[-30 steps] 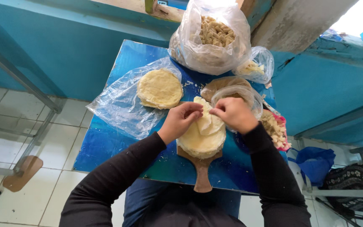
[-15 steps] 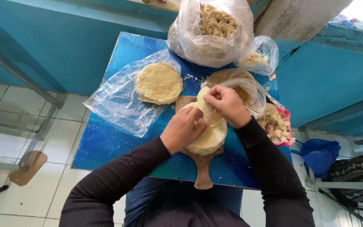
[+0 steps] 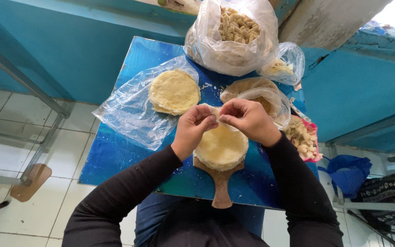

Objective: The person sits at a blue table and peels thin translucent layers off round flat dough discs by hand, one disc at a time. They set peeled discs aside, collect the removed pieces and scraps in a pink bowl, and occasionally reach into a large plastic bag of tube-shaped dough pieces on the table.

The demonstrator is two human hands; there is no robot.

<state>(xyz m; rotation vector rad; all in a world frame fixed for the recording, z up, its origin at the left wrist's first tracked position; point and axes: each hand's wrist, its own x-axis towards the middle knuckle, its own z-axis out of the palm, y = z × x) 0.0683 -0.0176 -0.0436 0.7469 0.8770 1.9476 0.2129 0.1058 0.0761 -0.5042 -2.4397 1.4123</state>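
Left of the board (image 3: 220, 183), one dough disc (image 3: 173, 91) lies finished on plastic (image 3: 129, 114). Above the board's stack (image 3: 221, 147), the left hand (image 3: 193, 130) and right hand (image 3: 248, 120) both pinch a dough sheet (image 3: 212, 111) — folding looks underway, stack still thick. Whether it holds filling is hidden; the bags (image 3: 234, 36) beyond the board hold pale pieces, hard to identify.

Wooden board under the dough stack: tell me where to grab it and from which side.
Take the wooden board by its narrow handle, which sticks out toward the person past the table's near edge. Come from that near side, probably with the left hand or right hand. The round end is covered by the dough stack, leaving little to grip there.
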